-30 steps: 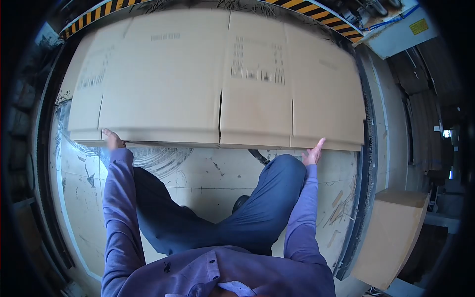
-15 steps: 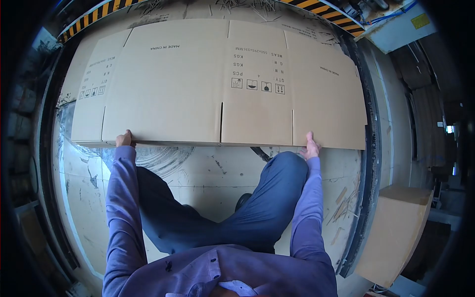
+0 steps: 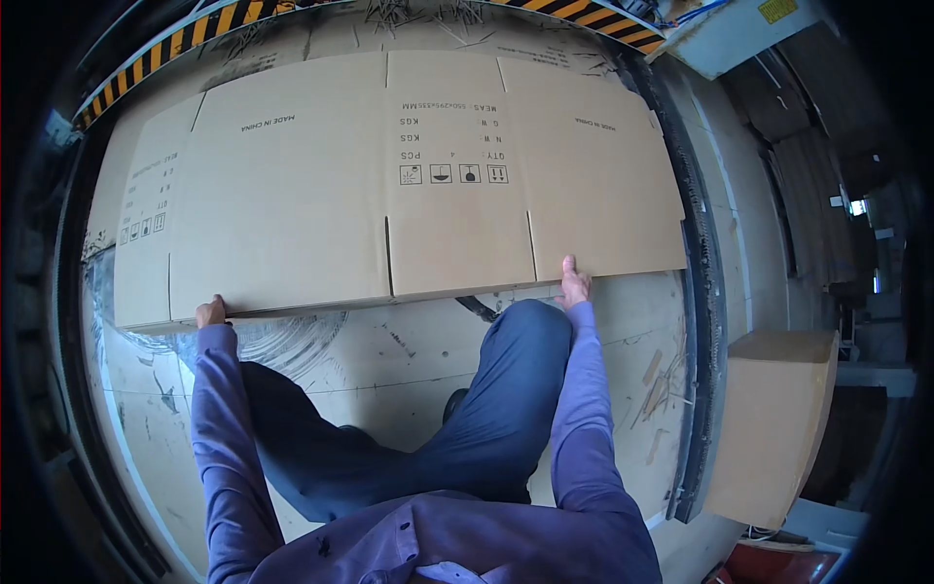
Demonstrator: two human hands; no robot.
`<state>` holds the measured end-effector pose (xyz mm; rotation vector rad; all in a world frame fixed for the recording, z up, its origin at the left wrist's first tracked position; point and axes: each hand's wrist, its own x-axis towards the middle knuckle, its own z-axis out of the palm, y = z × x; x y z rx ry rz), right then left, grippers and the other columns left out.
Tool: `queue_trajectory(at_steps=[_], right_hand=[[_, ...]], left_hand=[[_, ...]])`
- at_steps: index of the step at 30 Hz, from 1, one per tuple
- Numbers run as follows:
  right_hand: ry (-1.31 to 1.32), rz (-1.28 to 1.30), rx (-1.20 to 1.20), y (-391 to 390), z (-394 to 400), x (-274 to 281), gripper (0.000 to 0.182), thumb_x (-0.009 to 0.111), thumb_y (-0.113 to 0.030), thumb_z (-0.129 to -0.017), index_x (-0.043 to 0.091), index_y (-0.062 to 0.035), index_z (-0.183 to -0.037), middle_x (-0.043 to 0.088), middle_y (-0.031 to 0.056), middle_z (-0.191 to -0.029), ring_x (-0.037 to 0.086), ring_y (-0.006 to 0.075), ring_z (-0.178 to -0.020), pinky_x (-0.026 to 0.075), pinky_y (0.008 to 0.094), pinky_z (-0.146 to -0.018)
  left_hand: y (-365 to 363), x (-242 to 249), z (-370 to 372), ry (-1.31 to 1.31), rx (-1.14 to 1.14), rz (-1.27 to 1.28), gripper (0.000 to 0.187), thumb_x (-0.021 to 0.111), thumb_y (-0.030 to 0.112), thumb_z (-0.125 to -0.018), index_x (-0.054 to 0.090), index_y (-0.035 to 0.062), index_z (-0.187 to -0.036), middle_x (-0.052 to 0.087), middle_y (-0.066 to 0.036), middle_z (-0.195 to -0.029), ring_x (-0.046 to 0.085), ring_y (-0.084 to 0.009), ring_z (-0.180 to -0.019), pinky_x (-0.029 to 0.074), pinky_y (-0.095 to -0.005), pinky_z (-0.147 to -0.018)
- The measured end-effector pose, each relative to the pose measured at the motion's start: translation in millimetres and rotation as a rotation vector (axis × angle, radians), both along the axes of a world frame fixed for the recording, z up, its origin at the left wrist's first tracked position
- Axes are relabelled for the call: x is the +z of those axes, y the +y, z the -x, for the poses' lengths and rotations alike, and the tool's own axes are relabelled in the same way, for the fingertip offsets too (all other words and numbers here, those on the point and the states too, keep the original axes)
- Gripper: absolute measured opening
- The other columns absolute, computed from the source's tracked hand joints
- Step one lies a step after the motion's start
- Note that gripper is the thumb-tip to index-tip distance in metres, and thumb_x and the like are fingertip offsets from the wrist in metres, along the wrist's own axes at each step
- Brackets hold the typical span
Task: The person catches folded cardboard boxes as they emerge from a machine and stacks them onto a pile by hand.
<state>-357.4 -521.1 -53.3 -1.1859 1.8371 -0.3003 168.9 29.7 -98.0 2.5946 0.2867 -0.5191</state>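
Note:
A wide stack of flat cardboard box blanks (image 3: 282, 195) stretches across the view in front of my knees. Its top sheet bears upside-down print, handling symbols and slots along both long edges. At the near edge, on the left, my left hand (image 3: 212, 311) is closed with the thumb on top and the fingers hidden underneath. My right hand (image 3: 575, 283) grips the same edge further right, its thumb lying on the top sheet. How many sheets the hands hold is hidden under the edge.
Yellow-and-black striped barriers (image 3: 209, 29) curve along the far side, with cardboard scraps (image 3: 428, 15) beside them. A dark rail (image 3: 715, 321) runs along the right. Beyond it stands a closed cardboard carton (image 3: 773, 428). Scraps (image 3: 662, 389) lie on the pale floor (image 3: 389, 360).
The view has turned and shifted, so the cardboard appears further left and tilted, its left end lower. Both hands keep their grip on the near edge.

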Motion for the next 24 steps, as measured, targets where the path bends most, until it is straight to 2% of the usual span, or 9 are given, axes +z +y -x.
queue_trajectory(at_steps=[1, 2, 3, 4, 7, 16, 19, 22, 24], right_hand=[[0.042, 0.039, 0.015, 8.6, -5.2, 8.4, 0.080, 0.041, -0.059, -0.082, 0.036, 0.0090, -0.123, 0.030, 0.0194, -0.133, 0.041, 0.0392, -0.113, 0.043, 0.0508, -0.086], [0.132, 0.106, 0.073, 8.2, -2.5, -1.3, 0.077, 0.038, -0.058, -0.083, 0.040, 0.0105, -0.119, 0.033, 0.0221, -0.130, 0.041, 0.0391, -0.112, 0.041, 0.0485, -0.089], [0.220, 0.174, 0.131, 0.5, 4.4, -26.4, 0.076, 0.034, -0.057, -0.085, 0.044, 0.0119, -0.114, 0.037, 0.0248, -0.126, 0.042, 0.0390, -0.112, 0.038, 0.0463, -0.092], [0.308, 0.244, 0.189, -4.4, 8.6, -40.8, 0.076, 0.031, -0.057, -0.086, 0.048, 0.0134, -0.109, 0.040, 0.0274, -0.123, 0.042, 0.0389, -0.112, 0.036, 0.0441, -0.095], [0.364, 0.267, 0.258, -1.1, 8.7, -38.3, 0.075, 0.023, -0.053, -0.089, 0.055, 0.0151, -0.095, 0.046, 0.0327, -0.111, 0.043, 0.0393, -0.110, 0.031, 0.0389, -0.097], [0.375, 0.316, 0.262, 11.8, 2.4, -11.6, 0.069, 0.029, -0.048, -0.090, 0.049, 0.0177, -0.102, 0.047, 0.0337, -0.109, 0.045, 0.0399, -0.107, 0.035, 0.0409, -0.093], [0.370, 0.361, 0.240, 13.9, -0.5, -6.8, 0.065, 0.039, -0.045, -0.087, 0.047, 0.0166, -0.105, 0.047, 0.0329, -0.110, 0.045, 0.0395, -0.107, 0.035, 0.0401, -0.094], [0.210, 0.416, 0.116, 16.2, -0.5, 1.4, 0.064, 0.052, -0.040, -0.082, 0.042, 0.0147, -0.114, 0.046, 0.0313, -0.113, 0.044, 0.0389, -0.109, 0.034, 0.0383, -0.096], [0.206, 0.550, 0.105, 12.4, 8.0, -13.0, 0.068, 0.057, -0.036, -0.079, 0.036, 0.0128, -0.120, 0.044, 0.0305, -0.117, 0.043, 0.0384, -0.112, 0.033, 0.0376, -0.097]], left_hand=[[5.5, -2.8, -2.8, -0.044, -0.105, -0.017, 0.051, 0.049, 0.039, -0.083, 0.058, -0.0111, -0.081, 0.060, -0.025, -0.076, 0.061, -0.0334, -0.064, 0.050, -0.0386, -0.054], [8.4, -8.7, -3.6, 0.001, 0.026, 0.054, 0.049, 0.050, 0.037, -0.083, 0.057, -0.0111, -0.080, 0.059, -0.023, -0.072, 0.061, -0.0317, -0.060, 0.050, -0.0369, -0.049], [-6.8, 16.9, 11.7, 0.036, 0.162, 0.122, 0.047, 0.051, 0.036, -0.083, 0.056, -0.0111, -0.078, 0.058, -0.021, -0.069, 0.060, -0.0299, -0.056, 0.049, -0.0352, -0.044], [-13.2, 28.1, 16.5, 0.051, 0.175, 0.117, 0.047, 0.052, 0.035, -0.083, 0.055, -0.0113, -0.079, 0.058, -0.021, -0.070, 0.060, -0.0299, -0.055, 0.049, -0.0353, -0.043], [-17.3, 38.0, 21.2, 0.083, 0.202, 0.111, 0.047, 0.053, 0.035, -0.083, 0.054, -0.0119, -0.079, 0.058, -0.021, -0.072, 0.060, -0.0299, -0.054, 0.050, -0.0356, -0.043], [-14.9, 39.6, 24.3, 0.096, 0.191, 0.188, 0.049, 0.054, 0.036, -0.082, 0.051, -0.0126, -0.081, 0.054, -0.020, -0.070, 0.059, -0.0308, -0.059, 0.051, -0.0372, -0.044], [-9.7, 30.7, 20.1, 0.091, 0.204, 0.258, 0.049, 0.054, 0.036, -0.082, 0.051, -0.0130, -0.082, 0.055, -0.021, -0.072, 0.059, -0.0313, -0.059, 0.051, -0.0379, -0.044], [-12.7, 33.6, 23.2, 0.080, 0.211, 0.239, 0.049, 0.052, 0.035, -0.083, 0.051, -0.0131, -0.082, 0.056, -0.022, -0.074, 0.060, -0.0321, -0.060, 0.051, -0.0383, -0.045], [-13.8, 31.6, 24.5, 0.055, 0.202, 0.254, 0.048, 0.052, 0.035, -0.083, 0.052, -0.0132, -0.083, 0.057, -0.023, -0.076, 0.060, -0.0325, -0.058, 0.051, -0.0382, -0.044]])
